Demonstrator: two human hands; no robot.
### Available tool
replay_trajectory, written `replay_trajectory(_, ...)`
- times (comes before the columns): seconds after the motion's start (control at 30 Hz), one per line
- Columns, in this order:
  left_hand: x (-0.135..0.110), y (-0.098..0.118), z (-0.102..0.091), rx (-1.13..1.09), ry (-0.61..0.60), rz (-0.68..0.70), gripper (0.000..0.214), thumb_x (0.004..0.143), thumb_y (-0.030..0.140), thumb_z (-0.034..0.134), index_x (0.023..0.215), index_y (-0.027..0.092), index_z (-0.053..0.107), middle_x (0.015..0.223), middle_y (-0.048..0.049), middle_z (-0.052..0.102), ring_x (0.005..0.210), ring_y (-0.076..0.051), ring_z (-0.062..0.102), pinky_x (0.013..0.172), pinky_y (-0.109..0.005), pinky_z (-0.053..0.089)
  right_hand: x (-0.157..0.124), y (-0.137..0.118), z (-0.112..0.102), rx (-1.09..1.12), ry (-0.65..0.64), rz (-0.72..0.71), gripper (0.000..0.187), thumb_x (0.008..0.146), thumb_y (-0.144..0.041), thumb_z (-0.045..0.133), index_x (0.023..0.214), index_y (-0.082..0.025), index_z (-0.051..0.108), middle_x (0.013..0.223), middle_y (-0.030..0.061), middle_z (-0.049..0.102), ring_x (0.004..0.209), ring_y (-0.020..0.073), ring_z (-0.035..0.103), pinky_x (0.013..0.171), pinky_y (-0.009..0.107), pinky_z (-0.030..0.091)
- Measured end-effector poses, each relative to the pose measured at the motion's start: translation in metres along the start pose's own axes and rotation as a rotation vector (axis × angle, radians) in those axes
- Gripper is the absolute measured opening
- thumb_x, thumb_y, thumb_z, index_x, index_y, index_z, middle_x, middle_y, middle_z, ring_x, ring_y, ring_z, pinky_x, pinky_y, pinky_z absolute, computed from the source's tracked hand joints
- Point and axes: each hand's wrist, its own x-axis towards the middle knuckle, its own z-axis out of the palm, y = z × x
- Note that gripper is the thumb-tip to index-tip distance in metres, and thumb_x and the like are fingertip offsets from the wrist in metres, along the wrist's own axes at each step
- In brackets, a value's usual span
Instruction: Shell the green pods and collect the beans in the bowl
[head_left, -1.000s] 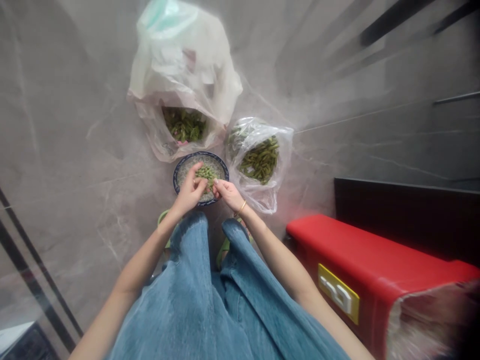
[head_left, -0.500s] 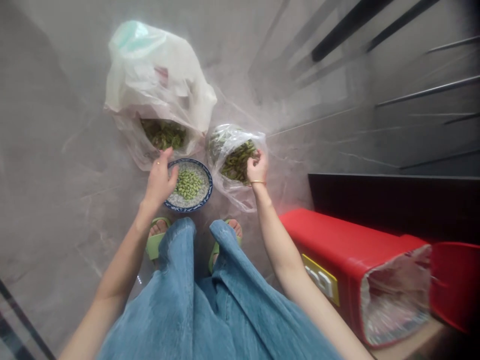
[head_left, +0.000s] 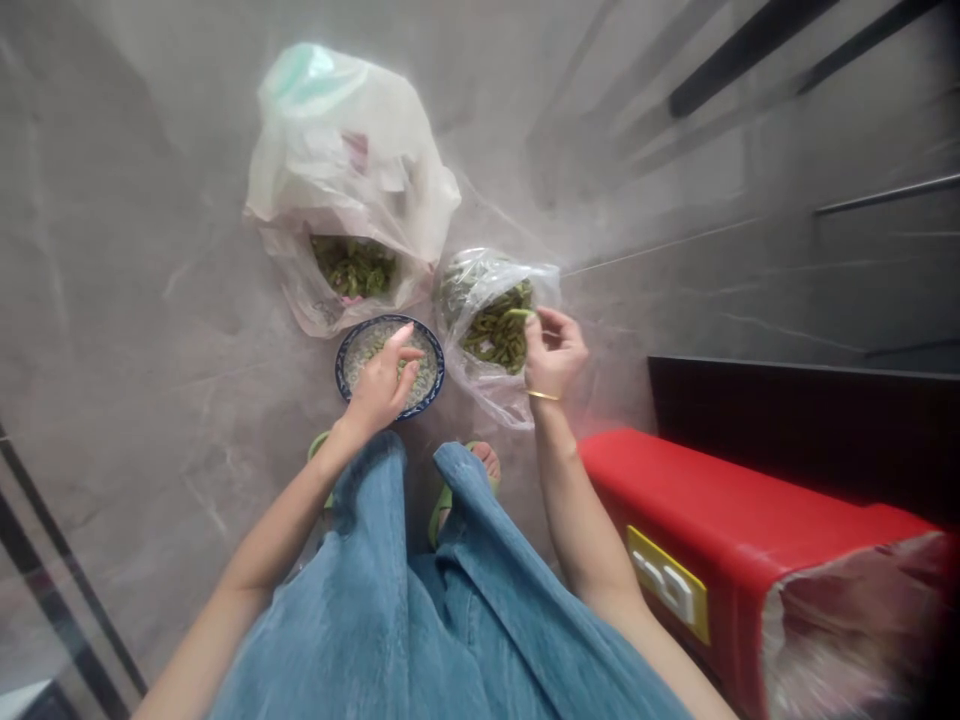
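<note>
A blue-rimmed bowl (head_left: 345, 352) of shelled green beans sits on the grey floor in front of my feet. My left hand (head_left: 384, 380) hovers over it, fingers loosely stretched out with nothing in them. To the right stands a clear plastic bag (head_left: 487, 395) of green bean pods. My right hand (head_left: 553, 352) is at the bag's mouth and pinches one green pod (head_left: 516, 314) between thumb and fingers. A gold bangle sits on that wrist.
A larger white plastic bag (head_left: 345, 150) with green pod scraps lies open behind the bowl. A red bin (head_left: 720, 520) lined with plastic stands at my right, against a black panel. My legs in blue jeans and green sandals fill the lower middle.
My right hand has lifted out of the clear bag with a pod pinched in it. My left hand has shifted from the bowl's left rim to above the bowl.
</note>
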Motion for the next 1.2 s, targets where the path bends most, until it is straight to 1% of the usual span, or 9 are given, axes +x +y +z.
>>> replay_trajectory(0.1, -0.001, 0.004, 0.005, 0.048, -0.055, 0.084, 0.051, 0.095, 0.031, 0.042, 0.141, 0.012, 0.031, 0.107, -0.0123, 0.068, 0.100, -0.019, 0.065, 0.090, -0.034, 0.050, -0.041, -0.018, 0.007, 0.173, -0.429, 0.133, 0.035, 0.073, -0.050, 0.067, 0.076, -0.015, 0.064, 0.069, 0.0020, 0.063, 0.060, 0.0116, 0.054, 0.061, 0.026, 0.044)
replay_trajectory(0.13, -0.002, 0.005, 0.007, 0.076, -0.084, 0.112, 0.050, 0.094, 0.031, 0.042, 0.140, 0.012, 0.033, 0.109, -0.0130, 0.067, 0.099, -0.019, 0.065, 0.089, -0.034, 0.050, -0.052, -0.023, 0.011, 0.198, -0.499, 0.190, 0.037, 0.073, -0.053, 0.066, 0.070, -0.016, 0.062, 0.062, -0.0001, 0.060, 0.056, 0.0103, 0.051, 0.057, 0.025, 0.042)
replay_trajectory(0.23, -0.007, 0.005, 0.010, 0.124, -0.111, 0.132, 0.046, 0.095, 0.023, 0.037, 0.140, 0.014, 0.034, 0.115, -0.0139, 0.065, 0.097, -0.018, 0.066, 0.085, -0.031, 0.051, -0.071, -0.033, 0.024, 0.239, -0.551, 0.281, 0.043, 0.070, -0.057, 0.066, 0.060, -0.017, 0.056, 0.053, -0.0033, 0.052, 0.049, 0.0078, 0.043, 0.053, 0.024, 0.037)
replay_trajectory(0.33, -0.012, 0.002, 0.007, 0.157, -0.039, 0.117, 0.050, 0.094, 0.024, 0.040, 0.141, 0.012, 0.030, 0.114, -0.0148, 0.064, 0.098, -0.019, 0.065, 0.085, -0.032, 0.051, -0.071, -0.038, 0.029, 0.246, -0.618, 0.320, 0.047, 0.067, -0.061, 0.066, 0.056, -0.017, 0.053, 0.049, -0.0045, 0.048, 0.047, 0.0070, 0.039, 0.051, 0.024, 0.034)
replay_trajectory(0.5, -0.018, 0.000, 0.000, 0.238, -0.038, 0.237, 0.045, 0.094, 0.027, 0.044, 0.136, 0.013, 0.038, 0.091, -0.0081, 0.066, 0.085, -0.018, 0.064, 0.078, -0.030, 0.051, -0.061, -0.038, 0.030, 0.221, -0.855, 0.444, 0.055, 0.057, -0.069, 0.068, 0.054, -0.017, 0.053, 0.046, -0.0039, 0.048, 0.043, 0.0067, 0.040, 0.045, 0.023, 0.031)
replay_trajectory(0.6, -0.021, 0.001, 0.001, 0.301, -0.023, 0.247, 0.040, 0.096, 0.026, 0.041, 0.133, 0.013, 0.043, 0.083, -0.0065, 0.064, 0.076, -0.017, 0.061, 0.071, -0.028, 0.050, -0.066, -0.035, 0.033, 0.265, -0.982, 0.561, 0.061, 0.061, -0.076, 0.060, 0.050, -0.018, 0.048, 0.041, -0.0047, 0.042, 0.038, 0.0060, 0.037, 0.040, 0.022, 0.027)
replay_trajectory(0.8, -0.022, -0.003, 0.005, 0.305, -0.078, 0.234, 0.041, 0.097, 0.025, 0.034, 0.135, 0.012, 0.039, 0.087, -0.0088, 0.065, 0.082, -0.017, 0.064, 0.074, -0.029, 0.052, -0.080, -0.028, 0.040, 0.463, -0.967, 0.694, 0.063, 0.062, -0.076, 0.061, 0.048, -0.020, 0.037, 0.038, -0.0083, 0.030, 0.035, 0.0035, 0.026, 0.037, 0.021, 0.017)
replay_trajectory(1.03, -0.019, -0.009, 0.011, 0.205, 0.011, 0.241, 0.038, 0.098, 0.027, 0.032, 0.131, 0.010, 0.039, 0.092, -0.0105, 0.068, 0.083, -0.016, 0.066, 0.076, -0.030, 0.053, -0.087, -0.036, 0.044, 0.471, -0.862, 0.748, 0.058, 0.073, -0.069, 0.057, 0.050, -0.019, 0.039, 0.038, -0.0069, 0.034, 0.034, 0.0039, 0.027, 0.036, 0.020, 0.020)
replay_trajectory(1.2, -0.018, -0.005, 0.009, 0.217, -0.061, 0.246, 0.034, 0.097, 0.026, 0.031, 0.125, 0.011, 0.046, 0.095, -0.0114, 0.069, 0.089, -0.018, 0.067, 0.077, -0.030, 0.053, -0.085, -0.045, 0.047, 0.387, -0.907, 0.890, 0.056, 0.080, -0.057, 0.056, 0.045, -0.021, 0.031, 0.034, -0.0087, 0.024, 0.031, 0.0028, 0.018, 0.035, 0.021, 0.014)
